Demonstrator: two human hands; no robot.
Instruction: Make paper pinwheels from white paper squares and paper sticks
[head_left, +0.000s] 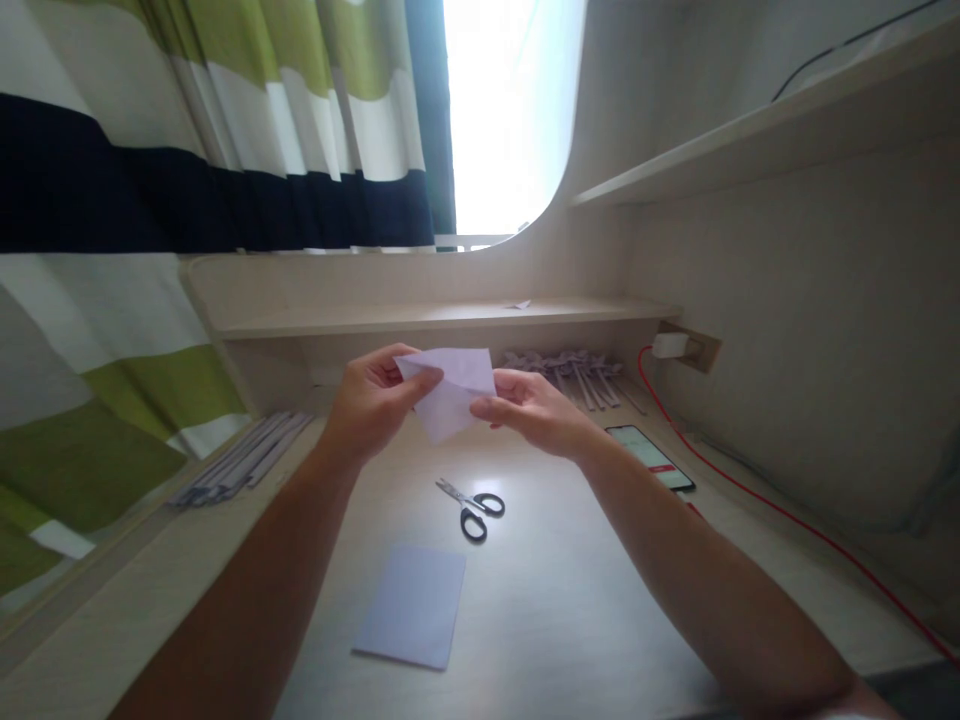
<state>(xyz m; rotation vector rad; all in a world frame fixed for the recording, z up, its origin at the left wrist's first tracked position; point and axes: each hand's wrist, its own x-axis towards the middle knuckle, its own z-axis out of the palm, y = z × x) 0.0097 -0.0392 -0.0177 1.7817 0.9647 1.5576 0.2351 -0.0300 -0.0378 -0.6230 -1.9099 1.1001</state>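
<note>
A folded sheet of pale lilac paper (454,385) is held up above the desk between both hands. My left hand (382,395) pinches its left side, with the thumb lying on the near face. At the right edge my right hand (531,405) grips the paper between thumb and fingers. The lower part of the paper narrows to a point. Below it on the desk lie scissors (474,507) with black handles, their blades pointing to the far left. Nearer to me rests a rectangular stack of similar paper (412,607).
Rolled paper sticks (244,455) lie at the left. Several folded paper pieces with stems (574,372) sit at the back right under a low shelf (450,318). A phone (649,458) lies right of my right arm, near a red cable (720,465) from a charger (670,345).
</note>
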